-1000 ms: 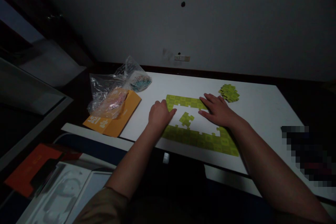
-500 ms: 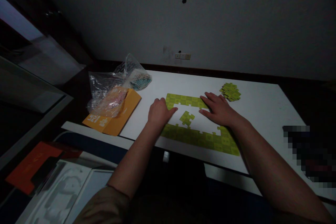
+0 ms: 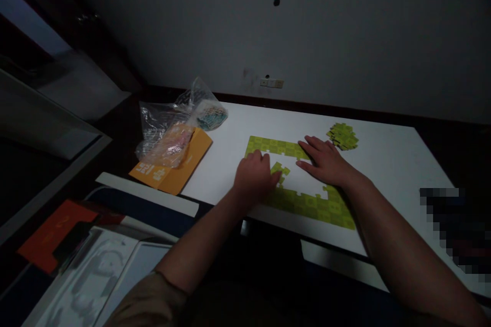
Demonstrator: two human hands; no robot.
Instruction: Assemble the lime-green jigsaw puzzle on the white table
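Note:
A yellow-green jigsaw puzzle (image 3: 303,206) lies on the white table, its border joined around an open middle. In that gap sits a small joined cluster of puzzle pieces (image 3: 282,167), partly hidden by my left hand (image 3: 253,176). The left hand rests over the puzzle's left side with fingers curled; its thumb points at the cluster. What lies under those fingers is hidden. My right hand (image 3: 322,161) is spread flat on the upper right of the border, fingers apart. Just beyond it is a pile of loose puzzle pieces (image 3: 343,136).
At the table's left lie an orange-yellow folder (image 3: 187,163), a crumpled clear plastic bag (image 3: 163,143) and a bag of pale and teal pieces (image 3: 210,117). An open white box (image 3: 103,278) and an orange card (image 3: 56,232) are below left. A blurred dark object (image 3: 456,230) is far right.
My left hand has moved right from the puzzle's left edge toward the cluster and now covers part of it. My right hand stays on the border. The whole view has shifted slightly.

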